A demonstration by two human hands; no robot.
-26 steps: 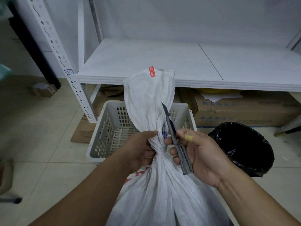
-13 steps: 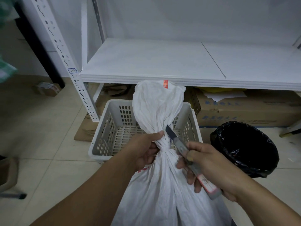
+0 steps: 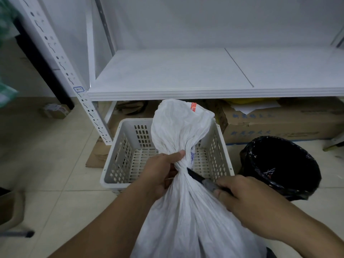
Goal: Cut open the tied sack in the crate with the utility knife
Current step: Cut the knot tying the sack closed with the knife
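Note:
A white woven sack (image 3: pixel 188 216) stands in front of me, tied at a narrow neck, its loose top flaring above with a small red label. My left hand (image 3: pixel 160 174) grips the sack's neck from the left, right at the tie. My right hand (image 3: pixel 240 192) holds the utility knife (image 3: pixel 202 180) low and tilted. The dark blade tip touches the tie from the right. Behind the sack stands a white perforated plastic crate (image 3: pixel 128 155), which looks empty where I can see into it.
A white metal shelf (image 3: pixel 186 75) spans the back, its slotted upright (image 3: pixel 61 66) to the left. Cardboard boxes (image 3: pixel 279 121) lie under the shelf. A bin with a black liner (image 3: pixel 281 164) stands right of the crate. Beige floor tiles lie to the left.
My right hand has lowered the knife from upright to nearly level. Its blade tip has reached the sack's tied neck. My left hand has kept its grip on the neck.

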